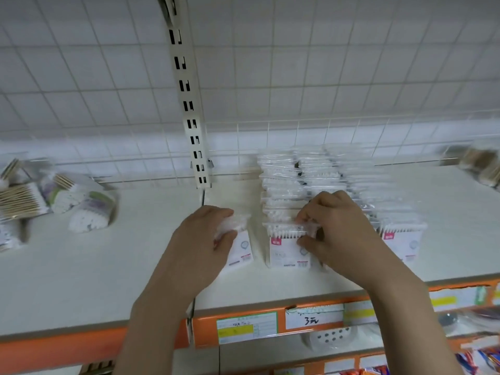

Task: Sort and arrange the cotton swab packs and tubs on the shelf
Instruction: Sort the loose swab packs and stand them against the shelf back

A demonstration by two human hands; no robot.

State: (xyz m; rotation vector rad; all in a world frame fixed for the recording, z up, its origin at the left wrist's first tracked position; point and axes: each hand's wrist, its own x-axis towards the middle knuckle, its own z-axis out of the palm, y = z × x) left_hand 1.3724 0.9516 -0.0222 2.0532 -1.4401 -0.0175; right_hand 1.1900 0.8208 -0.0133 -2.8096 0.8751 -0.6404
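Head view shows both hands working at a white shelf with an orange front rail. The left hand curls its fingers and thumb round the top of a flat clear-plastic pack of white cotton swabs with a white and pink label, holding it upright and just apart from the rows to its right, probably so it can be slotted in or started as a fresh row. The right hand pinches the top edge of the front pack of a row of like packs that runs back from its fingertips toward the wire grid; the grip looks meant to square this pack and keep the row from toppling forward. Just right of that hand stands a second row of the same packs, its front label facing out.

Well to the left of the left hand lie round clear tubs of white swabs on their sides, and beyond them packs of wooden-stick swabs, loose and unsorted. Far right of the right hand is another blurred bundle of brownish sticks. Below the wrists, price labels sit in the rail.

Sorting seems partly done: packs are lined up, tubs are not.
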